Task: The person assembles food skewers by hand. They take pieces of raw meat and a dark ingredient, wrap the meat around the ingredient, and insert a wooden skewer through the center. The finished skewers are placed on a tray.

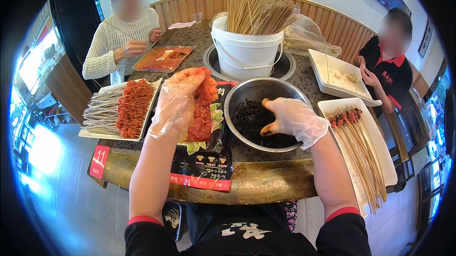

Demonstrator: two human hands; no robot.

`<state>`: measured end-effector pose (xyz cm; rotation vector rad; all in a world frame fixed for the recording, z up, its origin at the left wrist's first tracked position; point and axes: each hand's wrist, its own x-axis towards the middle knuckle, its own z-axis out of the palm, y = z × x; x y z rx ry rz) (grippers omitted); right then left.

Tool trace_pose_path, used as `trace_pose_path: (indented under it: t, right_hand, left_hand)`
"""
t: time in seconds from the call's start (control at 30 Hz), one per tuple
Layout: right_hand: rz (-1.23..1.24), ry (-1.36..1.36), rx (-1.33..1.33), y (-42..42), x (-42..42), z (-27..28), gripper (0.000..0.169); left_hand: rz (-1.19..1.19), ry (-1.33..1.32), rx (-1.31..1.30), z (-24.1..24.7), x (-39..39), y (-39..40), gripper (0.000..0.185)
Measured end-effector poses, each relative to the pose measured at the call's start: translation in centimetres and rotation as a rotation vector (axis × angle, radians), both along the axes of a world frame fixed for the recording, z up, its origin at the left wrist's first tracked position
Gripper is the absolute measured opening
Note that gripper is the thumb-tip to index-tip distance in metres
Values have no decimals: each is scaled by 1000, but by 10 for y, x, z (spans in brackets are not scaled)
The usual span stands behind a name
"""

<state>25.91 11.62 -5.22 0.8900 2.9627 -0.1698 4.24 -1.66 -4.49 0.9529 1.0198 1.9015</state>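
My left hand (178,103), in a clear plastic glove, grips a slab of raw red marinated meat (201,122) above a black printed food bag (213,156). My right hand (288,117), gloved too, reaches into a steel bowl (231,128) of dark shredded food (245,115); its thumb and fingers are spread, fingertips at the shreds, and whether they pinch any is hidden. Left of my left hand lies a white tray (103,135) with many red meat skewers (135,110). To the right, a long white tray (383,149) holds bamboo skewers with red and dark pieces (347,117).
A white bucket (245,55) full of bamboo sticks (260,12) stands behind the bowl. A bag of orange-red meat (164,58) lies near a person in a knit sweater (124,42). At right, another person (386,71) handles something beside a white tray (342,78). A clear bag (306,35) lies behind.
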Motion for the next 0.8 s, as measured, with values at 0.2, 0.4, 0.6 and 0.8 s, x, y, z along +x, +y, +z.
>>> trace_pose_path:
  t: [0.2,0.4,0.6,0.8]
  right_hand:
    - [21,-113,64,0,-8,-15,36]
    - [-131,-42,196,20,0,-22,16]
    - [-188,55,268,20,3,-17,17]
    - [-262,196,151,20,9,-10,22]
  left_hand:
    - [-36,-42,-71,-3,17,15,24]
    - [5,-83,-81,-6,12,15,25]
    - [19,-80,-99,-13,5,9,23]
    - [2,-80,-140,-15,15,9,25]
